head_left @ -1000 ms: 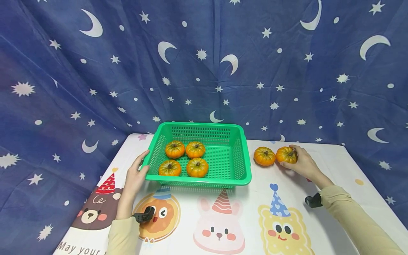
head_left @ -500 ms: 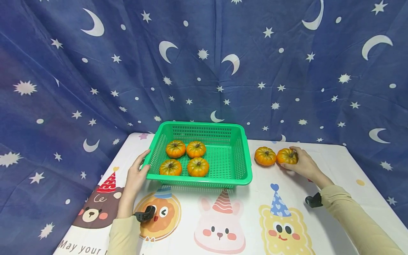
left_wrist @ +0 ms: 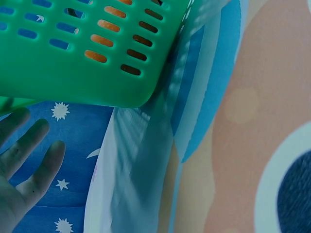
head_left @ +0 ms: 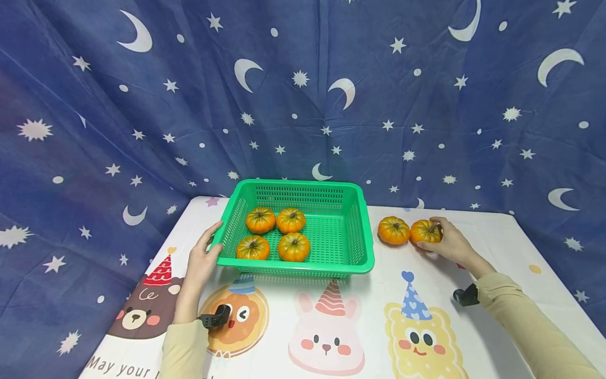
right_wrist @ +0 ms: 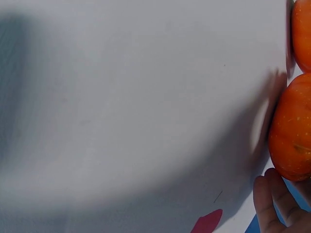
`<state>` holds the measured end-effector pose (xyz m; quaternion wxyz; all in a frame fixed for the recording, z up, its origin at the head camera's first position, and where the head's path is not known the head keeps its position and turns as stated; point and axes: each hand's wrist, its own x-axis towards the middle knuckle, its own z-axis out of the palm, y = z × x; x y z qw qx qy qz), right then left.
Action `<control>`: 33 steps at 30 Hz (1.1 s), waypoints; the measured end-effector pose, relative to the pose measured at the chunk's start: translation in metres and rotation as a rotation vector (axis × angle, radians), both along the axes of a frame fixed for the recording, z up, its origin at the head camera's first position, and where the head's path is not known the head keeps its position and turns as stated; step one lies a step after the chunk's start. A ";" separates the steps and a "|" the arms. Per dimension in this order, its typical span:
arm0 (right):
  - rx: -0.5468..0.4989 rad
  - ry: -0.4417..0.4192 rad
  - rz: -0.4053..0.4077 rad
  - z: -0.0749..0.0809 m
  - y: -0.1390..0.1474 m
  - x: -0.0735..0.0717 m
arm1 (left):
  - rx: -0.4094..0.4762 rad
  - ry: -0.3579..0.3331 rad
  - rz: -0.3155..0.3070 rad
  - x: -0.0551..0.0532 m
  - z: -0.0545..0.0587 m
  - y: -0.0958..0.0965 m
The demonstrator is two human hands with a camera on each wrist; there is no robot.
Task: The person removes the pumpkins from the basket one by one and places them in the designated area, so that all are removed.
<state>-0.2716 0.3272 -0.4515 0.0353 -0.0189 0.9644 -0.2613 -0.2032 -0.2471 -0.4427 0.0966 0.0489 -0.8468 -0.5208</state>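
Note:
A green perforated plastic basket (head_left: 331, 268) stands at the back of the table with several small orange pumpkins (head_left: 293, 247) in its left half. At its left side my left hand (head_left: 201, 263) touches the rim; in the left wrist view the fingers (left_wrist: 41, 170) look spread and fairly straight beneath the rim. To the right of the basket, my right hand (head_left: 450, 245) holds a small pumpkin (head_left: 423, 231) between thumb and fingers, from its right side. Another pumpkin (head_left: 394, 230) sits right beside it on the left. In the right wrist view, fingertips meet the held pumpkin (right_wrist: 294, 131).
The table wears a white cloth (head_left: 374, 326) printed with cartoon figures. Behind it hangs a dark blue curtain (head_left: 284, 152) with moons and stars, close to the basket's back. A black wrist camera (head_left: 466, 296) hangs below the right wrist, another black camera (head_left: 218, 317) by the left.

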 end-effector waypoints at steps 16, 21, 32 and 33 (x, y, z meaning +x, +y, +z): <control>-0.026 -0.016 0.014 0.000 0.001 0.001 | 0.001 0.024 0.002 0.000 0.000 0.000; -0.030 -0.021 0.015 -0.002 0.003 0.001 | 0.006 0.014 0.000 -0.001 0.000 0.000; -0.037 0.022 0.038 -0.003 0.010 0.006 | 0.000 0.012 -0.002 0.000 0.001 0.000; -0.036 0.024 0.040 -0.002 0.011 0.006 | 0.002 0.011 -0.003 0.000 0.001 0.000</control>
